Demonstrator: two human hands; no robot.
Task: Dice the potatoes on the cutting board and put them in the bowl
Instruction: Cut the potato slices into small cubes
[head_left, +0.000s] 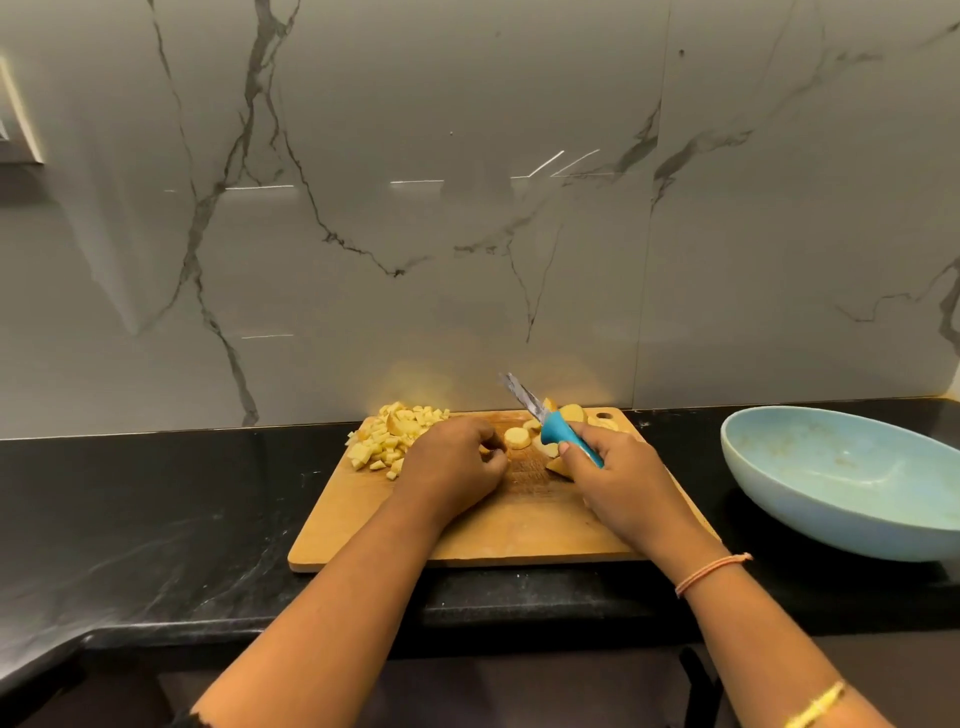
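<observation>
Forearms (363, 597) reach over a black surface (156, 493). Pale blue bowl (805, 530) sits well right of the wooden cutting board (519, 535), nearer the right grip (618, 478), which clasps a blue-handled knife (545, 421), blade angled far-left. Left grip (452, 462) curls, contents unclear, just beside a round potato slice (517, 437) lying between both hands; diced potato (387, 441) sits far-left

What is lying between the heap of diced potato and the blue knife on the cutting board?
In the head view, the left hand is between the diced potato and the knife, with a round potato slice beside it.
</observation>
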